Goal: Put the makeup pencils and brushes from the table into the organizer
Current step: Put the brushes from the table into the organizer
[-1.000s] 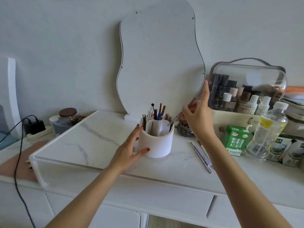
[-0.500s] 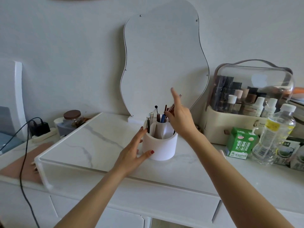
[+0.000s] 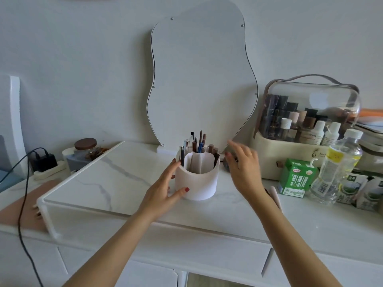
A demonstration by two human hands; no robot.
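Observation:
A white round organizer [image 3: 196, 183] with inner dividers stands on the marble table top [image 3: 107, 179]. Several pencils and brushes [image 3: 198, 142] stick up from its back compartments. My left hand [image 3: 165, 186] rests against the organizer's left side, fingers spread along its wall and thumb at its base. Just right of the organizer, and apart from it, my right hand [image 3: 243, 166] hovers with nothing in its spread fingers. A pale pink handle of a makeup tool [image 3: 275, 195] lies on the table behind my right forearm, partly hidden.
A wavy mirror [image 3: 203, 75] leans on the wall behind. At the right stand a clear-lidded cosmetics case [image 3: 306, 129], a green carton [image 3: 296, 177] and a water bottle [image 3: 335, 164]. A jar [image 3: 86, 148], a charger [image 3: 44, 161] and its cable lie at the left.
My right hand dropped the brush it was holding into the organizer's back compartment and has pulled away to the right, empty. My left hand stayed on the organizer.

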